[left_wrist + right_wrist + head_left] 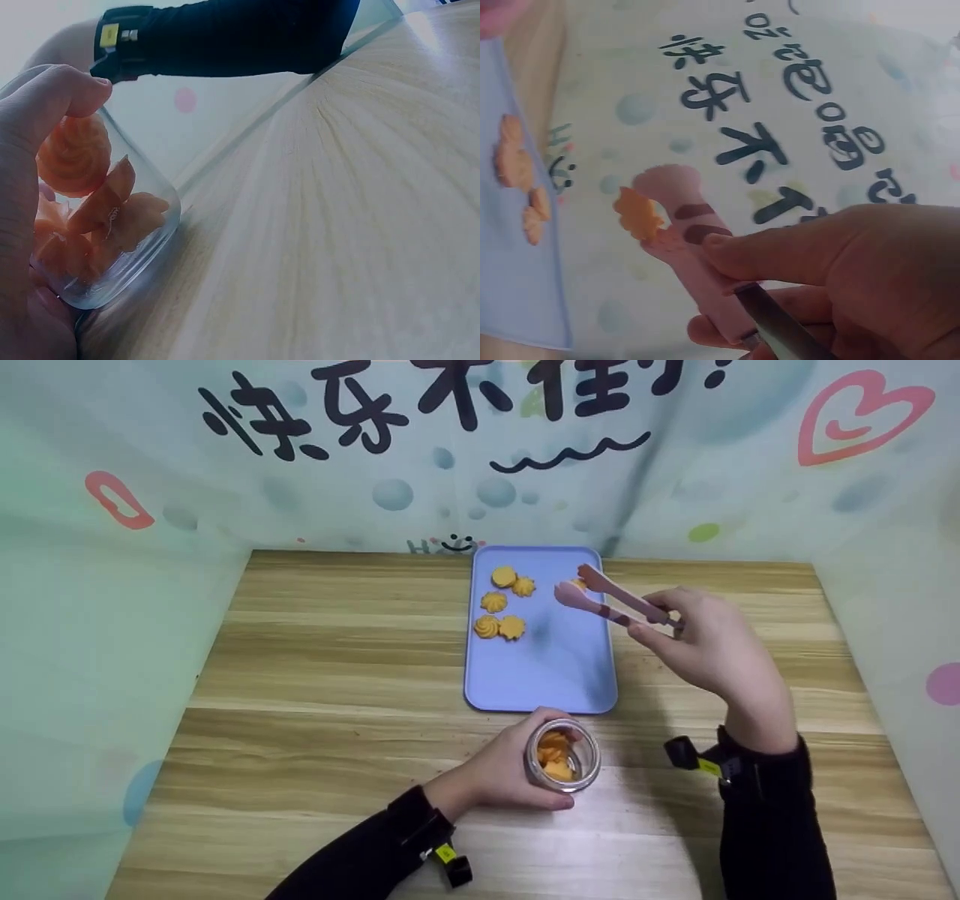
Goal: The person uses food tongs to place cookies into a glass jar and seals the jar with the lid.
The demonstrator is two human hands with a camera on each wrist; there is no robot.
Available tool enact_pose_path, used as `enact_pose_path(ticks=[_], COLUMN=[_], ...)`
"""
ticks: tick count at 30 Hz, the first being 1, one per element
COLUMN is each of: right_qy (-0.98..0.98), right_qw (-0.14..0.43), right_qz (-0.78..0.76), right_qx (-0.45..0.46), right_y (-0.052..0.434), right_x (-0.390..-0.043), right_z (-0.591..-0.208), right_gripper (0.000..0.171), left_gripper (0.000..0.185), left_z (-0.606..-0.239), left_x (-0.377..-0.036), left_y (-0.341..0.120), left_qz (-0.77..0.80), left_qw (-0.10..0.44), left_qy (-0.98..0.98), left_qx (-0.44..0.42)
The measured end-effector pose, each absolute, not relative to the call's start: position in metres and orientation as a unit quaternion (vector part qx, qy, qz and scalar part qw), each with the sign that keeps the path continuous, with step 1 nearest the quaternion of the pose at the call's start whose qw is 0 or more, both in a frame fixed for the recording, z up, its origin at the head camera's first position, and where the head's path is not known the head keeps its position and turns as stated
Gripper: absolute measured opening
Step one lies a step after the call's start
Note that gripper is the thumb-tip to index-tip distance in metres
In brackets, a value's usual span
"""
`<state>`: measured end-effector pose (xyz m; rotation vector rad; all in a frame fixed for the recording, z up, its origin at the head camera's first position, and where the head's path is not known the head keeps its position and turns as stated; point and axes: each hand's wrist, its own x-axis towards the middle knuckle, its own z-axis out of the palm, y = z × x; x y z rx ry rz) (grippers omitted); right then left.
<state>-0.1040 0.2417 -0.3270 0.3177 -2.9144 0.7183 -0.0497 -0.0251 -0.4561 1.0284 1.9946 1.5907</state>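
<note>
My left hand [517, 769] grips a small glass jar [564, 755] that stands on the wooden table, just in front of a blue tray [551, 675]. Orange swirl cookies [82, 161] fill the jar [135, 225], and my thumb [45, 94] curls over its rim. My right hand [664, 619] holds pink tongs [611, 601] over the tray's far right part. One cookie [637, 214] sits between the tong tips [671, 187]; I cannot tell whether it is lifted off the tray. Several more cookies [504, 604] lie on the tray's far left.
The wooden table [322, 675] is walled on three sides by a printed cloth backdrop [150, 510]. Black sleeves and wrist straps [705, 765] cover both forearms. The near half of the tray is bare.
</note>
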Motion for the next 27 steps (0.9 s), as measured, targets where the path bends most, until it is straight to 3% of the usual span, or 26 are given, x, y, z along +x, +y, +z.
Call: enact_pose_path(ticks=[4, 13, 27], right_qy=[-0.967, -0.938, -0.93], right_qw=[0.064, 0.05, -0.015], right_qz=[0.205, 0.16, 0.175], right_qx=[0.137, 0.304, 0.322], right_y=[0.249, 0.256, 0.267], right_x=[-0.09, -0.066, -0.034], right_z=[-0.315, -0.3, -0.279], right_gripper=[0.034, 0.025, 0.027], left_gripper=[0.087, 0.092, 0.097], left_z=[-0.458, -0.484, -0.496], left_x=[-0.05, -0.054, -0.057], left_y=[-0.025, -0.021, -0.021], left_qz=[0.568, 0.563, 0.571], left_qw=[0.201, 0.185, 0.193], left_qy=[0.711, 0.727, 0.716], left_qx=[0.363, 0.346, 0.354])
